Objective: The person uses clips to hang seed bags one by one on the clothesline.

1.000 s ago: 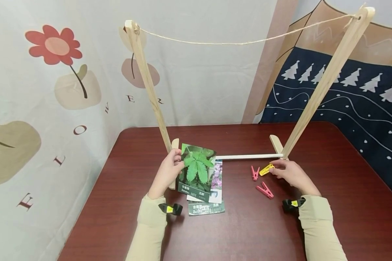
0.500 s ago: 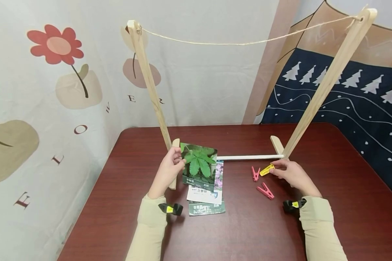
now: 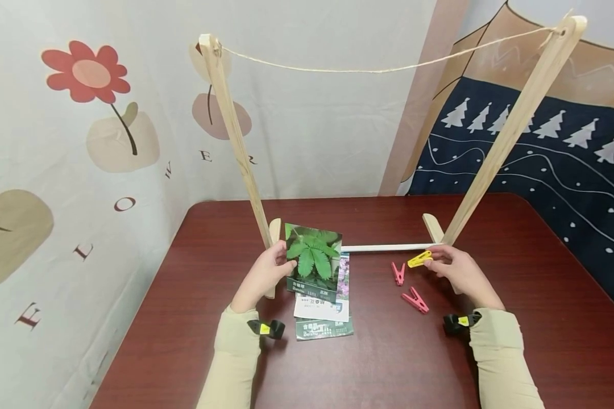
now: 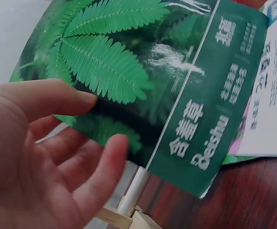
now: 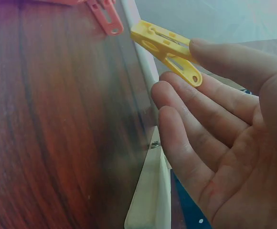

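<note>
My left hand (image 3: 266,274) pinches the left edge of a seed packet (image 3: 313,261) printed with a green fern-like leaf; in the left wrist view its thumb lies on the front of the packet (image 4: 129,90). Below it on the table lie a white-and-purple packet (image 3: 321,308) and a dark green one (image 3: 324,329), both partly covered. My right hand (image 3: 459,272) pinches a yellow clothespin (image 3: 419,259) by its handle end. In the right wrist view the thumb presses one handle of the yellow clothespin (image 5: 169,47), and its nose points away from the palm.
Two pink clothespins, one upper (image 3: 398,274) and one lower (image 3: 416,299), lie on the red-brown table (image 3: 389,363). A wooden frame has a left post (image 3: 237,147), a right post (image 3: 517,130), a sagging string (image 3: 358,70) on top and a white bar (image 3: 389,247) low down.
The leaf packet has risen off the stack, uncovering more of the white packet, and the left hand's grip has shifted slightly. My right hand has lifted the yellow clothespin a little.
</note>
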A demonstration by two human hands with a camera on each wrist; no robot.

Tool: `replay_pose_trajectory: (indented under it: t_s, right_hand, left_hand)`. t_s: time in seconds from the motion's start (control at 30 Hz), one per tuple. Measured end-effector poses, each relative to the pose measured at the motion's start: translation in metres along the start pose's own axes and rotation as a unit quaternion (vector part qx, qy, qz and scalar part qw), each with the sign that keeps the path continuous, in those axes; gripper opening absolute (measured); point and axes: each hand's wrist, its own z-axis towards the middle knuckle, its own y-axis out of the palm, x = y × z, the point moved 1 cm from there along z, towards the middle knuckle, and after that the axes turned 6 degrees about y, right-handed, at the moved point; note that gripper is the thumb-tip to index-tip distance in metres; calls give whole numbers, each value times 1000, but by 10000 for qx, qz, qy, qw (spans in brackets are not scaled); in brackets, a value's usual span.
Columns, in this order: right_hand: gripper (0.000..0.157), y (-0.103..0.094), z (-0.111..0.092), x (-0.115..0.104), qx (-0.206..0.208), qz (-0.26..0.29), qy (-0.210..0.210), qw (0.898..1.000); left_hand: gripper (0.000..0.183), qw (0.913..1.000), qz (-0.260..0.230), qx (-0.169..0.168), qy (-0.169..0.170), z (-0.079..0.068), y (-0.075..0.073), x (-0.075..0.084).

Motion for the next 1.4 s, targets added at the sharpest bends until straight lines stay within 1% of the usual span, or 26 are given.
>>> replay_pose_trajectory:
  t_s: [0.07,0.17,0.23,0.33,0.4,0.43,0.57,0.63,0.67,0.77,0.87,1.0,1.03,1.17,1.27,1.4]
  right_hand:
    - [50,0,0,-1,52,50,-67,10000]
    - [50,-1,0,-2,121,67,-80,9999]
    - [50,-1,0,-2,106,59,-87,9999]
    - [50,-1,1,-2,77,58,-82,9999]
    - [51,-1,2,-2,44,40,-93,9999]
    - [51,-1,2,-2,39,38,-94,9999]
    - [52,-1,2,-1,25,-10,26,10000]
    - [53,-1,1,-1,38,-16,84,10000]
    - [52,-1,1,-1,46,-8,114,9999]
    - [51,-1,0,-1,88,58,104,9999]
    - [50,0,0,0,131,108,63,9998]
    - [53,-1,0,0,172,70,67,9998]
    - [53,-1,0,0,169,49,93,9998]
    - [55,-2,-1,-1,146,-18,178,9997]
    - [54,-3,-2,-1,145,-9,221,9997]
    - [54,-2,-2,-2,155,66,201,9997]
  left_hand:
    - [18,9996,-32,-223,186,-2,0,-1]
    - [21,9982,-216,-463,304,-3,1,0]
    - [21,9978,-286,-552,216,-4,1,1]
    - [20,9980,-249,-569,-85,-3,1,1]
    - [21,9977,-192,-612,-217,-3,1,0]
    - [21,9974,-190,-653,-237,-4,0,4]
    - [21,9967,-131,-779,-206,-4,0,4]
    - [18,9965,-89,-818,-173,-5,0,4]
    - [17,9966,-24,-807,-174,-4,1,0]
    - [16,9968,152,-766,-179,-3,1,0]
    - [20,9969,277,-704,-231,-4,1,0]
    - [13,9967,242,-702,-322,-5,2,-1]
    - [15,9965,217,-728,-353,-5,2,-2]
    - [35,9951,2,-913,-370,-6,4,-3]
    - [39,9941,-150,-1035,-273,-5,5,-4]
    - [46,9935,-243,-1079,-268,-5,5,-7]
